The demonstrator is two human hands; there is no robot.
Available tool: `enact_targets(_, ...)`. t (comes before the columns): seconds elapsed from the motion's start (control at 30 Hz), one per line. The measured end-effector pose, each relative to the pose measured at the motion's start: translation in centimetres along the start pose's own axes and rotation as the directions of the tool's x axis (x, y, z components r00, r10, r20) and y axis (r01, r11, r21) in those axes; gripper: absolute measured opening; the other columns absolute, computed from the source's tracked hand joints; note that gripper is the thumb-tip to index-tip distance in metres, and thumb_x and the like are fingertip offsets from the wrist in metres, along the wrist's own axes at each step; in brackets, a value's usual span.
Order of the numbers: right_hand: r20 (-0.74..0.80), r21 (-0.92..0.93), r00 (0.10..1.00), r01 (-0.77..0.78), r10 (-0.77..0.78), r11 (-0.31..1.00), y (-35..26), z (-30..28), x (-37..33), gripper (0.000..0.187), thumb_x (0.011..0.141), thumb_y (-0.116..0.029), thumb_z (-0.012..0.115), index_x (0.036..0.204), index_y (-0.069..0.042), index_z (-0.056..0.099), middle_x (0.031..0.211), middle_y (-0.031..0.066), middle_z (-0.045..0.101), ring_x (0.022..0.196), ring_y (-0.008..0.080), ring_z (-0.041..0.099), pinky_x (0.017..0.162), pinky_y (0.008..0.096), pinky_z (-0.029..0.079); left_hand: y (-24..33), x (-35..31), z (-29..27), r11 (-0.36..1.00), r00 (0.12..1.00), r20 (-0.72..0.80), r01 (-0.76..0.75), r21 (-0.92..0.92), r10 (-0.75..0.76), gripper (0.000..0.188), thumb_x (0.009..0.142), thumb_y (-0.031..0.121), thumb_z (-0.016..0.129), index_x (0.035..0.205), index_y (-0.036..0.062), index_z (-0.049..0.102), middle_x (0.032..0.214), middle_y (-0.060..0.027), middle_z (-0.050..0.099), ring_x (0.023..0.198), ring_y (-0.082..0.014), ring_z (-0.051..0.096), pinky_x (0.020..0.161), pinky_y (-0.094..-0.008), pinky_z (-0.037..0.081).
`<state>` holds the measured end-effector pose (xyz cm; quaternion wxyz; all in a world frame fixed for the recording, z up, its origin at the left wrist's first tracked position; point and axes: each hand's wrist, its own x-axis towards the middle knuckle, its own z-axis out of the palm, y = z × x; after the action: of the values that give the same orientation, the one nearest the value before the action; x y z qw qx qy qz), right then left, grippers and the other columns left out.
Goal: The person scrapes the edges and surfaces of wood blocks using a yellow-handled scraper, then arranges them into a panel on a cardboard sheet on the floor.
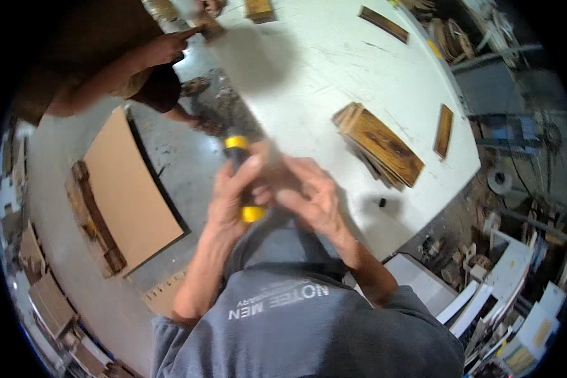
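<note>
left grip [230, 192] around yellow-ended tool [235, 150], right grip [316, 194] blurred, hold unclear, stacked boards [384, 146]

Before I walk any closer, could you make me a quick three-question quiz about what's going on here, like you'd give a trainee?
1. Multiple choice: What is the person's left hand wrapped around?
a) a paintbrush
b) a black-and-yellow object
c) a coffee mug
2. True or false: The small black piece rests on top of the stack of brown boards.
3. Short answer: Which lies nearer the right edge of the white table, the stack or the single narrow board?

Key:
1. b
2. False; it lies on the white table, beside the stack.
3. The single narrow board.
</note>
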<state>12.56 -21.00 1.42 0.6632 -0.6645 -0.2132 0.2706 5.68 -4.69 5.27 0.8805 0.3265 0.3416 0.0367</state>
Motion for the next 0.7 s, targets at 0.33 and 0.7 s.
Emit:
enact_targets(0.33,0.051,-0.841,0.918,0.252,-0.393,0.48,-8.6,-9.4,-1.6,0.07,0.074,-0.017,0.086,0.136,0.0,0.059,0.117,0.0185,0.06,0.108,0.0317,0.055,0.093,0.0459,0.048,-3.1,1.4,-2.3,0.966,0.969,0.082,0.221,0.138,-0.233,0.029,0.097,0.017,0.066,0.12,0.0019,0.056,0.085,-0.0035,0.056,0.062,-0.0082,0.049,0.051,-0.0235,0.04)
enact_targets(0.7,0.056,-0.926,0.964,0.147,-0.259,0.347,-5.5,-15.3,1.9,0.07,0.072,-0.025,0.085,0.133,0.001,0.062,0.113,0.0226,0.063,0.111,0.0351,0.055,0.098,0.049,0.047,-5.8,8.6,-2.0,0.8,0.999,0.025,0.022,0.599,-0.046,0.039,0.093,0.02,0.067,0.124,-0.0035,0.06,0.082,-0.0037,0.063,0.07,-0.0133,0.061,0.062,-0.0284,0.049)
